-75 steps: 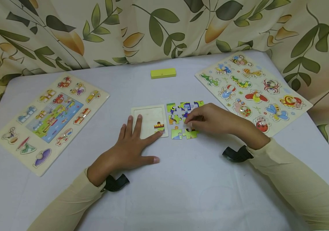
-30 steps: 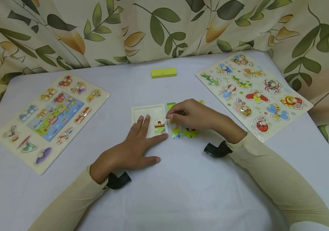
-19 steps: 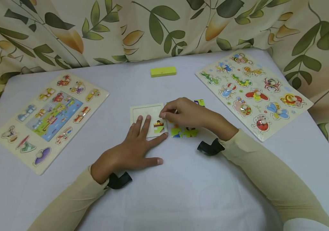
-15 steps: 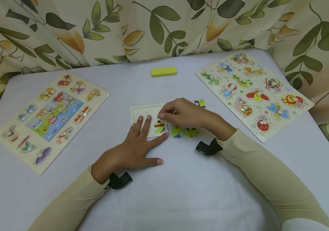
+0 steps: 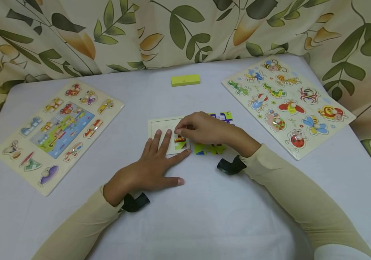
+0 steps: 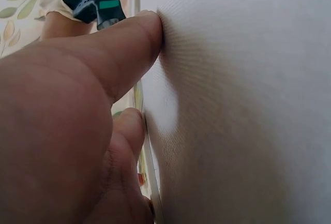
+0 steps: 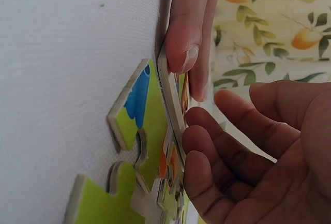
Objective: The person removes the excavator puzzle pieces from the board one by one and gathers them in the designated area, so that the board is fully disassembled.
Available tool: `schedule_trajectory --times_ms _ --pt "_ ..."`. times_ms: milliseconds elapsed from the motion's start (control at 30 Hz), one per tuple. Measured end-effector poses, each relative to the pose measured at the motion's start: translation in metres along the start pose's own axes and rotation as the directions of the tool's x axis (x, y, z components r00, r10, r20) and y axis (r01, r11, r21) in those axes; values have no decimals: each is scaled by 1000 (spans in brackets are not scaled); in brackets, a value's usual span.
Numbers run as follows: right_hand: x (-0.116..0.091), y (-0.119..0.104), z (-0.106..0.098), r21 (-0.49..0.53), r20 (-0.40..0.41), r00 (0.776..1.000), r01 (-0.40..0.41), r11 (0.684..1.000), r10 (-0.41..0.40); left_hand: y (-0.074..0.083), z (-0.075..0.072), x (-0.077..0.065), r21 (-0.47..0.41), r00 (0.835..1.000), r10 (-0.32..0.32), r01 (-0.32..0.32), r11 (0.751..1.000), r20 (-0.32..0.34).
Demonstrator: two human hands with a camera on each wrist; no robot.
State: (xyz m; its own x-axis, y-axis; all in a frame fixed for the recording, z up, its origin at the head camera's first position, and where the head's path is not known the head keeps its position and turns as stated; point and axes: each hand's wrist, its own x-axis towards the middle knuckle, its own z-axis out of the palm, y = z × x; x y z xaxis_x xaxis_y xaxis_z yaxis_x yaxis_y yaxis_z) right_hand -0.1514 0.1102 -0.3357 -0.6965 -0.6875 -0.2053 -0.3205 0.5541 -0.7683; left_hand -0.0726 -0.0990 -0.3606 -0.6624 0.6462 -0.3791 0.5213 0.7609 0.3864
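In the head view, a small cream puzzle tray (image 5: 164,124) lies mid-table with a red-and-green piece (image 5: 180,145) in its lower right corner. My left hand (image 5: 148,169) lies spread flat, fingertips on the tray, thumb on the cloth. My right hand (image 5: 201,128) is over the tray's right side, fingers bent and thumb close to the index finger. Any piece between those fingertips is hidden. Its lower fingers come close to the tray edge in the right wrist view. Loose jigsaw pieces (image 5: 219,116) lie right of the tray, partly under this hand; a green-and-blue piece (image 7: 139,110) shows in the right wrist view.
A vehicle peg puzzle board (image 5: 60,133) lies at the left, an insect peg puzzle board (image 5: 288,108) at the right. Behind the tray sits a yellow-green box (image 5: 185,80). A leaf-patterned curtain (image 5: 179,32) hangs along the table's far edge.
My right hand has moved left from the loose pieces to over the tray. My left hand has shifted slightly on the tray and stays spread.
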Motion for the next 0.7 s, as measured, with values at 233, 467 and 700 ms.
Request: schedule_trajectory --times_ms 233,467,700 --pt "3 0 1 -20 6 1000 16 1000 -16 1 -1 1 13 999 -32 32 999 16" --pt "3 -1 0 -51 14 999 38 998 -38 -1 0 0 11 1000 -26 25 1000 10" --pt "4 1 1 -59 16 998 54 997 -53 -1 0 1 8 1000 -22 22 1000 9"
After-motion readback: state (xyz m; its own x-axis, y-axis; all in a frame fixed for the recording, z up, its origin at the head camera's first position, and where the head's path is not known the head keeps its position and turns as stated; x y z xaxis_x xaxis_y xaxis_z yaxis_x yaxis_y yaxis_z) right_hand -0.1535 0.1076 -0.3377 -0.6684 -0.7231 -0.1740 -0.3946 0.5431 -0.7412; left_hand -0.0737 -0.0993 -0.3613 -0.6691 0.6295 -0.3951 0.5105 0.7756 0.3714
